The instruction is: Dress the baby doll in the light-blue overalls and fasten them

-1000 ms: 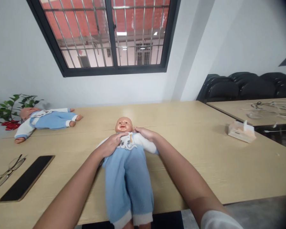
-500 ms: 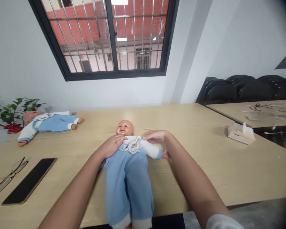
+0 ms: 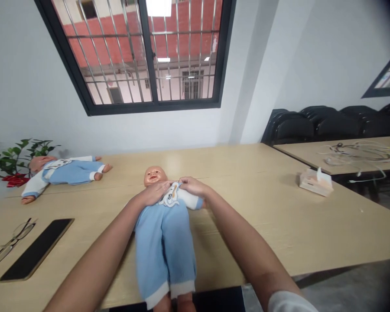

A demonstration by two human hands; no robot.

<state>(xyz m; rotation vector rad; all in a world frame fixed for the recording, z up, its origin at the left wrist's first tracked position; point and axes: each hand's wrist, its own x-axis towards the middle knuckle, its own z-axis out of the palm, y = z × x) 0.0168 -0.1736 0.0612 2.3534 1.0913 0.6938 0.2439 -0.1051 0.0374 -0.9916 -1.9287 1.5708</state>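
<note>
A baby doll (image 3: pixel 165 242) in a blue and white outfit lies on its back on the wooden table, its head away from me and its feet at the near edge. My left hand (image 3: pixel 154 193) rests flat on the left side of its chest, just below the head, with the fingers stretched out. At the other shoulder, my right hand (image 3: pixel 193 186) has thumb and fingertips pressed together on the top edge of the clothing. The doll's arm on the left is mostly hidden behind my left forearm.
A second doll (image 3: pixel 73 171) lies at the back left beside a plant (image 3: pixel 16 158). Glasses (image 3: pixel 11 245) and a black phone (image 3: pixel 37 250) are at the left. A tissue box (image 3: pixel 316 182) stands on the right of the table (image 3: pixel 263 208); cables (image 3: pixel 357 151) lie on another table.
My right hand has closed its fingers at the doll's shoulder and moved nearer to my left hand. The view has shifted slightly, so the doll appears further left.
</note>
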